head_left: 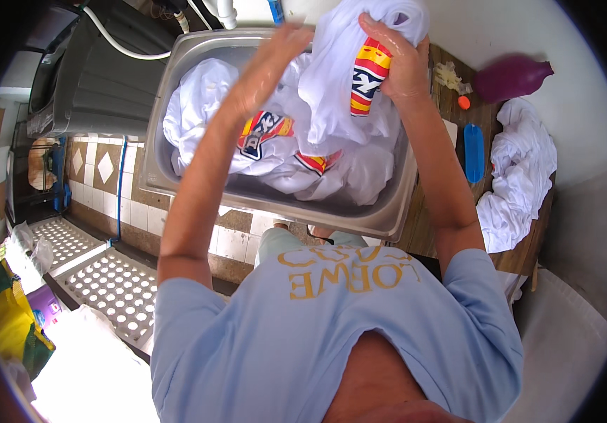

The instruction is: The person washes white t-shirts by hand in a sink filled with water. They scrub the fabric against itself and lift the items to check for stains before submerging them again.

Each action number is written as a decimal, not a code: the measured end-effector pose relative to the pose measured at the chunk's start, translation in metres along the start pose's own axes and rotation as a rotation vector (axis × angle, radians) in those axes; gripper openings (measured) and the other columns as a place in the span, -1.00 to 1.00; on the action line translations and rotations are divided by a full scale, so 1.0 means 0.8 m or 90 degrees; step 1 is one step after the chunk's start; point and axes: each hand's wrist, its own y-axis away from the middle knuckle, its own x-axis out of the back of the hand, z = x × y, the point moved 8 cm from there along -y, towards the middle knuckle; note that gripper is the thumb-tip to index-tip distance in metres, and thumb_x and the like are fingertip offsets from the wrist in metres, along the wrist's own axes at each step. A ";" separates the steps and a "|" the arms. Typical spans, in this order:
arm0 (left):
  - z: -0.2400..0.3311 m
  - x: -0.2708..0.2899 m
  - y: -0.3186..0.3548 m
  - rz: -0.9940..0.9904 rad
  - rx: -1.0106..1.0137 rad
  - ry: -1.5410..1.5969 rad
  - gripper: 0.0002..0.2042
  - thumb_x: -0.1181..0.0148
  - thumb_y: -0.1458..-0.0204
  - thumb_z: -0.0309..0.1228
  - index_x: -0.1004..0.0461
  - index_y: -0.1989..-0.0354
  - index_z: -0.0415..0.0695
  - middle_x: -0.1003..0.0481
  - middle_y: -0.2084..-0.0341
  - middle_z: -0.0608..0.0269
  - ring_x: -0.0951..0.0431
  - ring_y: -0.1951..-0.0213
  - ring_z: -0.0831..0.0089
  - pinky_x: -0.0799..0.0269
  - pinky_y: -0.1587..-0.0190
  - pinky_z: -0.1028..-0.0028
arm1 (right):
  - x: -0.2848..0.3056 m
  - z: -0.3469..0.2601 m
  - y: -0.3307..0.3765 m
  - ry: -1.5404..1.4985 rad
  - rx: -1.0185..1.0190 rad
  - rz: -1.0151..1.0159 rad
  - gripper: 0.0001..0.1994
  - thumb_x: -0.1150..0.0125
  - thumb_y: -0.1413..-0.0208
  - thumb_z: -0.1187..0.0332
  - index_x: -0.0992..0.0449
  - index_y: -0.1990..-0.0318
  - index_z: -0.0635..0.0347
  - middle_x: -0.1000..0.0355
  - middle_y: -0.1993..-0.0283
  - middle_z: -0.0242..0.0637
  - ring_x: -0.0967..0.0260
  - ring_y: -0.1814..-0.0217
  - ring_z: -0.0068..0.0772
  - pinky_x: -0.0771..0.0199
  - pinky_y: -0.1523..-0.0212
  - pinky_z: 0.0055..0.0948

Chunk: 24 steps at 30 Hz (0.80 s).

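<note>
My right hand [406, 67] is closed around a bunched white shirt [332, 77] with a red, yellow and dark print, lifted over the far right of the metal sink [275, 206]. Its lower folds hang down to the wet clothes. Over the far side of the basin, my left hand [272, 63] is blurred by motion. Its fingers look stretched toward the lifted shirt, with nothing visible in them. Below both hands, more white clothes [201, 102] fill the sink, and similar bright prints show on some of them.
On the wooden counter to the right are a blue brush-shaped piece [473, 154], an orange cap [464, 103], a purple bottle [513, 77] and a white cloth heap [518, 166]. A dark grey bin [109, 77] stands left; a perforated rack [109, 289] is lower left.
</note>
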 end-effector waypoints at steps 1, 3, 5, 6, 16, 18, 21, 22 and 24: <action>-0.051 -0.003 0.019 0.028 0.137 0.069 -0.29 0.13 -0.01 0.19 -0.18 -0.17 -0.14 -0.32 -0.07 0.12 -0.37 -0.04 0.27 -0.30 -0.03 0.30 | -0.010 0.001 -0.003 -0.049 -0.058 0.021 -0.81 -0.07 -0.10 0.41 -0.49 0.25 0.40 -0.48 0.28 -0.27 -0.44 0.22 -0.48 -0.43 0.12 -0.49; -0.090 -0.068 0.059 0.049 0.468 0.379 -0.29 0.21 -0.02 0.20 -0.12 -0.22 -0.08 -0.21 -0.16 0.09 -0.31 -0.11 0.18 -0.24 -0.11 0.21 | -0.009 0.019 -0.003 -0.158 -0.137 0.028 -0.80 -0.12 -0.08 0.36 -0.48 0.26 0.35 -0.47 0.32 -0.31 -0.43 0.30 -0.46 -0.45 0.17 -0.50; -0.075 -0.113 0.052 0.104 0.464 0.721 -0.30 0.25 -0.03 0.20 -0.10 -0.24 -0.04 -0.20 -0.17 0.10 -0.29 -0.13 0.16 -0.22 -0.14 0.17 | -0.049 0.006 0.015 -0.194 -0.183 -0.031 -0.78 -0.14 -0.07 0.32 -0.47 0.27 0.33 -0.46 0.35 -0.31 -0.43 0.35 -0.43 -0.46 0.20 -0.49; -0.061 -0.119 0.039 0.125 0.361 0.898 -0.31 0.25 -0.03 0.19 -0.09 -0.25 -0.03 -0.22 -0.16 0.11 -0.29 -0.13 0.17 -0.22 -0.14 0.16 | -0.056 -0.001 0.024 -0.180 -0.121 0.090 -0.79 -0.12 -0.08 0.28 -0.43 0.33 0.29 -0.43 0.46 -0.29 -0.40 0.46 -0.41 -0.47 0.31 -0.45; -0.078 -0.098 0.043 0.135 0.437 0.915 -0.48 0.02 0.00 -0.12 -0.30 -0.04 -0.26 -0.41 0.08 -0.01 -0.45 0.06 0.18 -0.38 -0.03 0.25 | 0.060 0.056 0.060 -0.130 -0.172 0.210 -0.35 0.09 -0.04 -0.27 -0.32 -0.05 0.11 -0.38 0.01 -0.27 -0.38 0.05 -0.32 -0.40 0.04 -0.34; -0.074 -0.097 0.044 0.096 0.466 0.855 -0.45 0.02 0.00 -0.07 -0.27 -0.07 -0.25 -0.38 0.04 -0.01 -0.42 0.03 0.18 -0.33 -0.06 0.25 | 0.062 0.095 0.079 -0.247 -0.202 0.222 -0.33 0.09 -0.03 -0.27 -0.32 -0.05 0.13 -0.37 -0.01 -0.25 -0.38 0.04 -0.29 -0.40 0.02 -0.32; -0.080 -0.088 0.056 0.066 0.536 0.741 -0.34 0.05 -0.01 0.06 -0.19 -0.16 -0.22 -0.30 -0.07 0.00 -0.34 -0.08 0.17 -0.24 -0.13 0.22 | 0.047 0.102 0.088 -0.263 -0.174 0.272 -0.35 0.07 -0.03 -0.25 -0.34 -0.04 0.14 -0.37 -0.01 -0.23 -0.37 0.01 -0.28 -0.38 -0.01 -0.31; -0.096 -0.086 0.064 0.065 0.551 0.711 -0.31 0.05 -0.01 0.10 -0.18 -0.17 -0.22 -0.28 -0.08 0.00 -0.32 -0.10 0.18 -0.21 -0.14 0.21 | 0.044 0.098 0.089 -0.241 -0.152 0.296 -0.36 0.06 -0.03 -0.24 -0.35 -0.03 0.14 -0.37 -0.01 -0.23 -0.36 0.00 -0.28 -0.37 -0.02 -0.31; -0.118 -0.081 0.083 0.041 0.600 0.695 -0.24 0.06 0.02 0.19 -0.16 -0.18 -0.20 -0.24 -0.12 0.00 -0.27 -0.14 0.19 -0.17 -0.17 0.21 | 0.034 0.096 0.085 -0.254 -0.145 0.271 -0.42 0.01 -0.04 -0.16 -0.35 -0.03 0.12 -0.36 -0.02 -0.22 -0.33 -0.05 -0.31 -0.35 -0.04 -0.32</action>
